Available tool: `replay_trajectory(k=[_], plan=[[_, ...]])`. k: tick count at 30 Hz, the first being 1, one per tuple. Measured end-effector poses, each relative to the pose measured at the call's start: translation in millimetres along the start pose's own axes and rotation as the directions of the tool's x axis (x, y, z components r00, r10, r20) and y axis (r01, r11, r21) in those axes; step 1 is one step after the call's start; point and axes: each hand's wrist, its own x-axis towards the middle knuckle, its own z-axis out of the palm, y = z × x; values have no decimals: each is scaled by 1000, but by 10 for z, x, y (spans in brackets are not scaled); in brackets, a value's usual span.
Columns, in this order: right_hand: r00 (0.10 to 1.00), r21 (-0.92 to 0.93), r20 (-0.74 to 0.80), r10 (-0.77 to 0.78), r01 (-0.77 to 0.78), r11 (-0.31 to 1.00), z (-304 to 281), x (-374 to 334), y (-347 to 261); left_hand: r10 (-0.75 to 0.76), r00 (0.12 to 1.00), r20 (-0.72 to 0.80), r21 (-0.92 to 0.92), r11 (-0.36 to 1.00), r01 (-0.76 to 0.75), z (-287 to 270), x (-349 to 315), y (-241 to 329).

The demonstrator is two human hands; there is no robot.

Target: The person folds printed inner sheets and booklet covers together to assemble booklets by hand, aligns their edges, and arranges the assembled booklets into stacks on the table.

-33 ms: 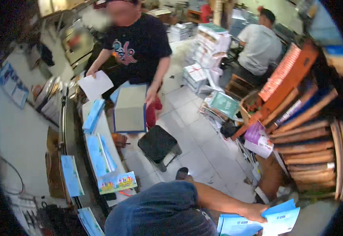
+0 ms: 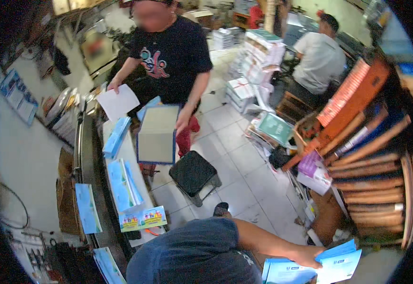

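Note:
My left arm, in a dark blue sleeve, reaches across the lower edge to the right. My left hand [image 2: 307, 257] is closed on a stack of light blue printed cards [image 2: 340, 265], its fingers at the cards' inner edge. More blue cards [image 2: 287, 270] lie just under and left of that hand. At the lower edge a small bit of skin, probably my right hand [image 2: 313, 280], shows below the cards; its fingers are hidden.
A dark machine edge and long white table [image 2: 145, 189] on the left carry blue card stacks [image 2: 122, 184]. Across it, a person holds a white sheet [image 2: 118, 102] and a grey blue-edged board [image 2: 158, 135]. A black stool [image 2: 193, 174] stands mid-floor; wooden boards [image 2: 372, 194] fill the right.
The view has shifted slightly, so the surroundings sit a little differently in the picture. My left hand still grips the cards in nearly the same place.

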Motion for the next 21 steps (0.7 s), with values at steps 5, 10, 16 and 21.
replay_trajectory(k=[5, 10, 16, 21], plan=[[963, -5, 268, 34, -34, 999, 991, 129, 89, 126, 977, -173, -101, 984, -144, -860, -368, 219], [861, -4, 503, 80, -90, 996, 1929, 67, 258, 186, 906, -380, 101, 982, -159, -1720, -761, 364], [551, -13, 828, 103, -164, 986, 2951, 37, 562, 113, 688, -717, 272, 954, 127, -2356, -1445, 512], [136, 36, 991, -7, -210, 977, 3641, 160, 803, 154, 492, -857, 364, 856, 366, -2588, -2018, 815]])
